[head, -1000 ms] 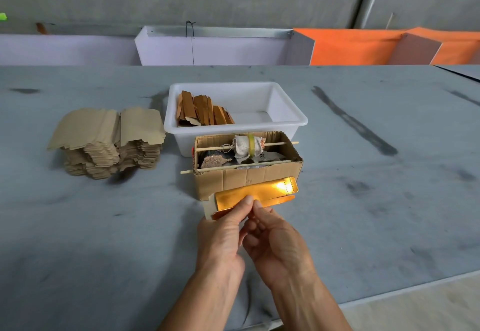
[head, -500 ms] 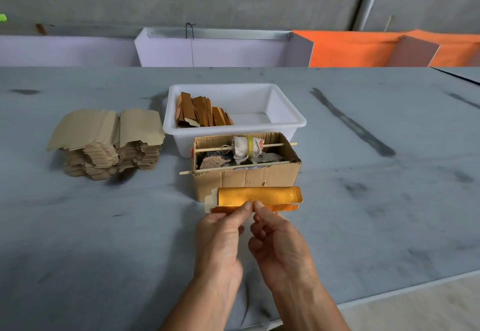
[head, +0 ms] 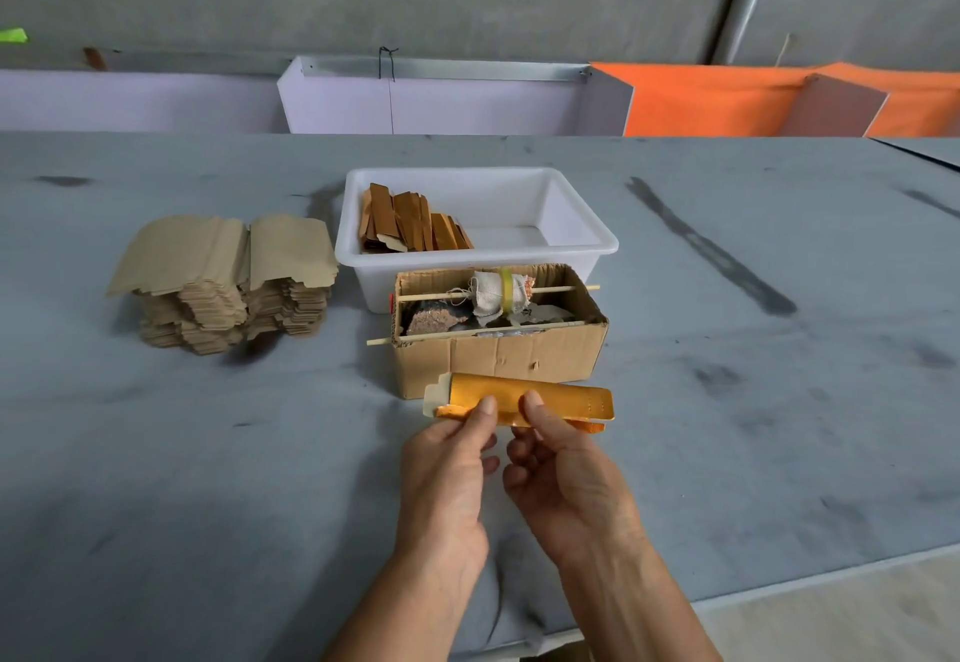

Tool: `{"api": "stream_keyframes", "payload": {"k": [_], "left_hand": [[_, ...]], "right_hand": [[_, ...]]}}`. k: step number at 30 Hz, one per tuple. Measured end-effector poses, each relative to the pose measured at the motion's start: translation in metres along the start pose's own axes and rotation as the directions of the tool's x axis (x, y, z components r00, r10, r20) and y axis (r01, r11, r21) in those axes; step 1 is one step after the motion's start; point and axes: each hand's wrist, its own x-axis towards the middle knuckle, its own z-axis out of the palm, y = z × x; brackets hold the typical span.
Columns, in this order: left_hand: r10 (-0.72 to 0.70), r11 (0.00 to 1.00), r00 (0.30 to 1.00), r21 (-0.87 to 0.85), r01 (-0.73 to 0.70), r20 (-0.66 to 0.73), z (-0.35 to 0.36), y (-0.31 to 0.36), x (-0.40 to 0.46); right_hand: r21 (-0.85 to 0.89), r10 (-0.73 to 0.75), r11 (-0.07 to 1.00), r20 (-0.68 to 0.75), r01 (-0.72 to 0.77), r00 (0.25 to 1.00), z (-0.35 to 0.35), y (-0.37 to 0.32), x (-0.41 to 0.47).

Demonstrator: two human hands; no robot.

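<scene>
A long gold foil-faced card sleeve (head: 566, 398) is held flat just in front of the cardboard box (head: 498, 357). My left hand (head: 447, 474) pinches its lower edge near the middle with thumb and forefinger. My right hand (head: 566, 479) pinches the same edge a little to the right. A pale tab shows at the sleeve's left end, and a second gold layer peeks out underneath.
A white plastic tub (head: 576, 240) behind the box holds several folded gold-brown sleeves (head: 410, 222). The box carries two thin sticks and a cloth roll (head: 501, 289). A stack of flat brown card blanks (head: 223, 282) lies at left. The grey table's front edge (head: 810, 583) runs at lower right.
The gold sleeve has tipped from a raised, glaring face to a lower, flatter lie. My two hands have moved slightly apart along its lower edge.
</scene>
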Motion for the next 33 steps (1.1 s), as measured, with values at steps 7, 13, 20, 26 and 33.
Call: {"api": "stream_keyframes", "payload": {"k": [7,13,20,26,33], "left_hand": [[-0.025,1.000,1.000,-0.009,0.025,-0.010,-0.002,-0.003,0.001],[-0.111,0.994,0.994,-0.025,0.111,0.015,-0.004,0.003,0.005],[-0.009,1.000,0.999,0.000,0.009,-0.054,-0.016,0.015,0.017],[-0.015,1.000,0.999,-0.012,0.015,-0.048,-0.011,0.018,0.014],[0.019,0.969,0.998,0.246,-0.033,0.059,-0.013,0.030,0.015]], "right_hand": [[-0.063,-0.014,0.998,0.055,0.017,0.998,-0.005,0.000,0.000],[-0.162,-0.067,0.984,0.017,0.069,0.998,-0.001,-0.002,0.004],[-0.313,-0.133,0.940,0.039,0.138,0.990,-0.002,-0.010,0.006],[-0.321,-0.144,0.934,0.068,0.158,0.987,0.001,-0.010,0.000],[-0.537,-0.279,0.796,0.082,0.278,0.957,0.010,-0.020,-0.001]]}}
